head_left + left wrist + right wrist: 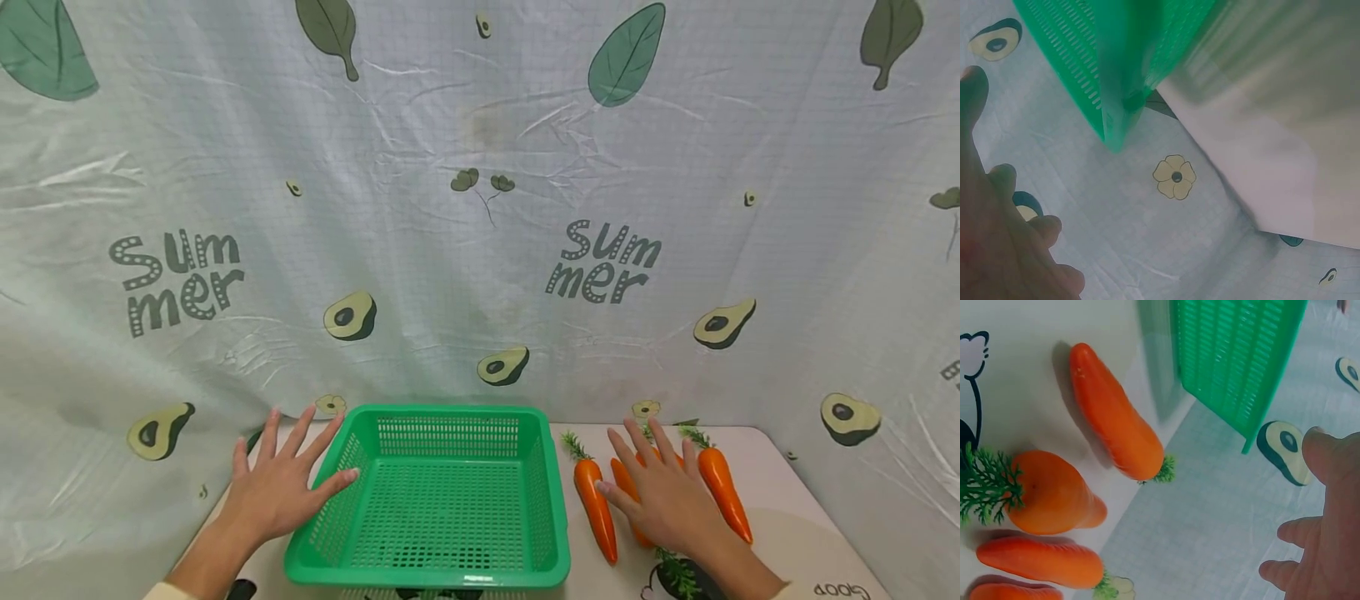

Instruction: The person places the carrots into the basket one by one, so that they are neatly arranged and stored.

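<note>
On the bench [765, 467], the green basket [557, 492] sits between the two hands, its far rim close to the far edge. It would probably be best left there, with any steadying done lightly at the rim. The left hand [281, 492] is spread and grips nothing, its thumb over the left rim; whether it touches is hard to tell. The right hand [667, 496], also spread and holding nothing, is above the carrots [1041, 559]. A sound pick-up would likely take one carrot by its thick part, clear of the greens. The leftmost carrot [596, 508] lies between basket and right hand; the rightmost carrot [723, 492] lies on that hand's other side, toward the far right corner; a middle carrot [622, 477] is partly hidden below its fingers; a leafy tuft [675, 575] shows beside the forearm
</note>
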`<state>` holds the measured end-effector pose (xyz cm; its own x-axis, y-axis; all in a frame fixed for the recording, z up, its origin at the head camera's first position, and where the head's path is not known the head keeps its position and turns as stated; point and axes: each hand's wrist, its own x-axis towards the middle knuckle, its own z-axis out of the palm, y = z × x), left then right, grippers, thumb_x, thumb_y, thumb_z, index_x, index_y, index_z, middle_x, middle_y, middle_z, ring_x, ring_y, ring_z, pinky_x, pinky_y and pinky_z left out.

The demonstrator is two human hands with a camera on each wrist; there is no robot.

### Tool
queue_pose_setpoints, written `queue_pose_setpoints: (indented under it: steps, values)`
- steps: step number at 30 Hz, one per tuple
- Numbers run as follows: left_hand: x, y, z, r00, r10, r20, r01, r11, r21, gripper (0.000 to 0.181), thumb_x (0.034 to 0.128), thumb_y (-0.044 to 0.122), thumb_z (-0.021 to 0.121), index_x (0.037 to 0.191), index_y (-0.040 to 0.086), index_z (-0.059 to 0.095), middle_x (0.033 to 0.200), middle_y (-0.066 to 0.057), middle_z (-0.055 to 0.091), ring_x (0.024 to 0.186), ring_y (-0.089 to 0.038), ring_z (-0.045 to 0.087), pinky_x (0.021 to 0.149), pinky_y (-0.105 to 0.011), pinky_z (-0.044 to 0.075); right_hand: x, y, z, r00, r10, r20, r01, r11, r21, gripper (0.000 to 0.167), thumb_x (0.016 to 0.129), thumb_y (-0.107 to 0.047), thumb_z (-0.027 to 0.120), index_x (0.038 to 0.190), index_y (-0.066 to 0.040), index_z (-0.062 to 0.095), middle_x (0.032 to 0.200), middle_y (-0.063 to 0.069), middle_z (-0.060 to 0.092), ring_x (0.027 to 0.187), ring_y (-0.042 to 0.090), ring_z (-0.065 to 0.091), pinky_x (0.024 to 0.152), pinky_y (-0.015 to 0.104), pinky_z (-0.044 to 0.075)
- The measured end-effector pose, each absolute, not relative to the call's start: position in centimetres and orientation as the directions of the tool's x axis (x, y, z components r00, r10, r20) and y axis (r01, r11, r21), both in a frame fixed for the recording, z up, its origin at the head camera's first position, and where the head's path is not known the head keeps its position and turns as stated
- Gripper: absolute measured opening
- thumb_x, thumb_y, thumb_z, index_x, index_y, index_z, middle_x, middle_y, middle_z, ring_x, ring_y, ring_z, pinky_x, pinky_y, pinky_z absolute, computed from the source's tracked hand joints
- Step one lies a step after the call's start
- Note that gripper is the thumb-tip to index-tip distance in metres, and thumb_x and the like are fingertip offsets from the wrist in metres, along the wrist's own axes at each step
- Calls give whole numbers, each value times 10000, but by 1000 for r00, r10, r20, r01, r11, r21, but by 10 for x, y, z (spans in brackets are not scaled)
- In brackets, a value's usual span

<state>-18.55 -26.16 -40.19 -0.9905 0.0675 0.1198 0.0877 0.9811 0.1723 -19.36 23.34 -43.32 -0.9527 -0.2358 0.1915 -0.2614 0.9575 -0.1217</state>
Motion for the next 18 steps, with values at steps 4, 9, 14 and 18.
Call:
queue_pose_setpoints:
  steps: [4,9,14,18]
  values:
    - [-186,-263,-405,-990,73,123,93,981,170,894,925,780,535,1635,266,361,1712,-217,252,1528,-619,104,1093,-897,71,-192,232,-435,-951,-239,196,-266,955,-129,796,991,-649,561,1601,-154,438,1704,187,308,1562,519,215,1171,830,103]
    - [-186,-263,-407,-989,76,125,98,979,179,883,933,773,529,1634,262,363,1705,-225,266,1534,-613,101,1103,-889,66,-192,231,-437,-948,-242,206,-273,952,-141,785,987,-624,590,1595,-148,448,1701,182,318,1558,510,230,1167,827,124]
    - [-184,-263,-411,-988,79,130,104,974,203,867,936,747,554,1623,247,381,1689,-243,292,1528,-626,110,1111,-882,70,-192,230,-442,-948,-245,204,-275,952,-134,786,980,-632,594,1587,-152,460,1690,177,344,1554,506,239,1159,831,152]
    - [-183,-266,-414,-987,78,139,105,973,204,866,933,740,566,1620,245,386,1683,-248,301,1523,-629,120,1107,-883,75,-192,228,-446,-953,-237,191,-267,952,-149,774,975,-603,624,1580,-145,471,1683,182,357,1557,512,233,1165,830,147]
